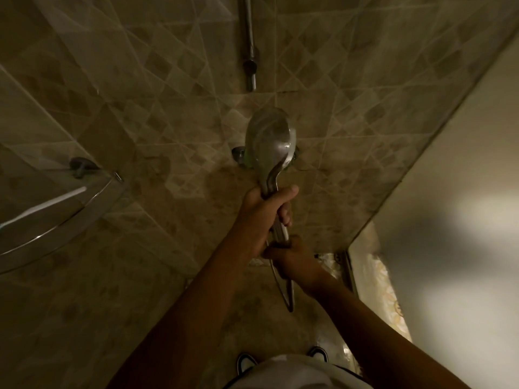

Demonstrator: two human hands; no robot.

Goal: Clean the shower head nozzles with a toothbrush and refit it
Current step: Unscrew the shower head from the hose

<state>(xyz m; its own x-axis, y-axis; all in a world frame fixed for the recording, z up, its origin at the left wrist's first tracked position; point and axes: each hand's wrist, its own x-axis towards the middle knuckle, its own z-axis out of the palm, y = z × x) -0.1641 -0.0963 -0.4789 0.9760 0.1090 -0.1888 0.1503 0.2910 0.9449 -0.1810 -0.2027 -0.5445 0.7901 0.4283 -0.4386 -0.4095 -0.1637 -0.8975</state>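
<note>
Beige patterned tiles (157, 113) cover the dim shower wall, which fills most of the head view. Both arms reach forward toward it. The left hand (264, 217) is wrapped around the upper part of the chrome handle of the shower head (269, 138), thumb lying across the front and fingers curled round the far side. Directly beyond this hand the rounded head rises upright, its shiny back toward the camera, so the nozzle face cannot be seen. Just below the left hand, the right hand (292, 259) grips the lower end of the handle, where the hose joins it, with fingers closed tight; the two hands are nearly touching. A loop of metal hose (289, 299) hangs under the right hand. Behind the shower head, a wall fitting (238, 155) peeks out on its left side. Farther above the hands, a vertical chrome rail (250, 43) runs up the wall. Well off to the left of the left hand, a curved glass corner shelf (56, 220) with a metal rim is fixed to the tiles. To the right of the right hand stands a pale, blurred glass panel (455, 220).
</note>
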